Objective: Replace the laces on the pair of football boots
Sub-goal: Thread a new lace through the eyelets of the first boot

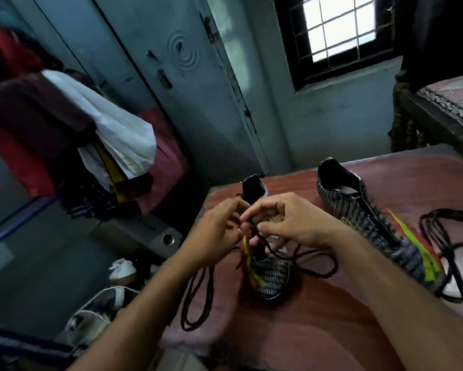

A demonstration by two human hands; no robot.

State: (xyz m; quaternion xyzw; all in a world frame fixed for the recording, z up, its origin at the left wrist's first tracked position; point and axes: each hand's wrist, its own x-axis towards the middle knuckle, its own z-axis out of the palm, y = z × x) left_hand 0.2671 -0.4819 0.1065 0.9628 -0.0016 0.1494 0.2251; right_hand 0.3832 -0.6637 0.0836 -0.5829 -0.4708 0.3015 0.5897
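A black-and-white patterned football boot [271,277] with a yellow-green stripe stands on the reddish table [292,338], toe toward me. Over its lace area my left hand [217,236] and my right hand [283,223] both pinch its dark lace [254,231]. Loose loops of that lace trail to the left [198,298] and to the right [321,263] of the boot. The second boot [372,223] lies at the right with no hand on it. Another dark lace [444,253] lies coiled beside its toe.
The table's left edge drops to a floor with light shoes [122,269] and a speaker [155,236]. Clothes hang at the left [112,129]. A blue door [184,76] and a barred window [340,28] are behind. A bed [444,108] stands at the far right.
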